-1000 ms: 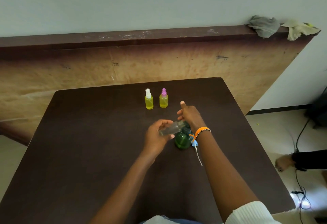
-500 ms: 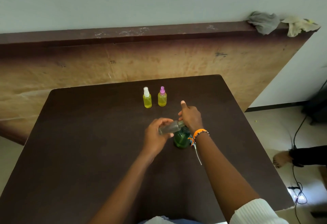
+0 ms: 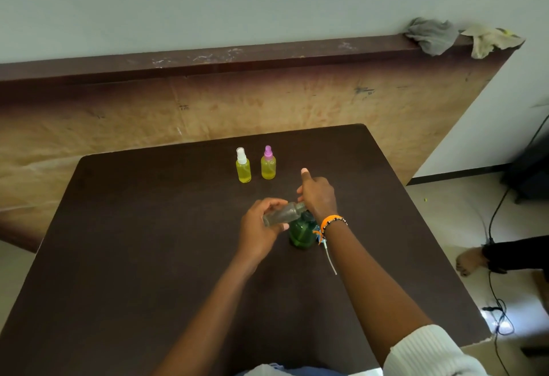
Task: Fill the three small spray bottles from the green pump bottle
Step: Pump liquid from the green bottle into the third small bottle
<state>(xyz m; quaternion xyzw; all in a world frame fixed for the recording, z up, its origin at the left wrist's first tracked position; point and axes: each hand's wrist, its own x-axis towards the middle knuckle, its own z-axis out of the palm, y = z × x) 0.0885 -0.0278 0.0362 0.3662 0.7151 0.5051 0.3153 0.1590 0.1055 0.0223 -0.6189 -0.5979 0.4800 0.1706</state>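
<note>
The green pump bottle (image 3: 301, 231) stands upright near the table's centre, its top hidden; a clear small spray bottle (image 3: 283, 213), capless and tilted almost flat, lies with its neck at the pump; two yellow-filled bottles stand upright at 11 o'clock, white-capped (image 3: 243, 166) just left of pink-capped (image 3: 268, 164).
</note>
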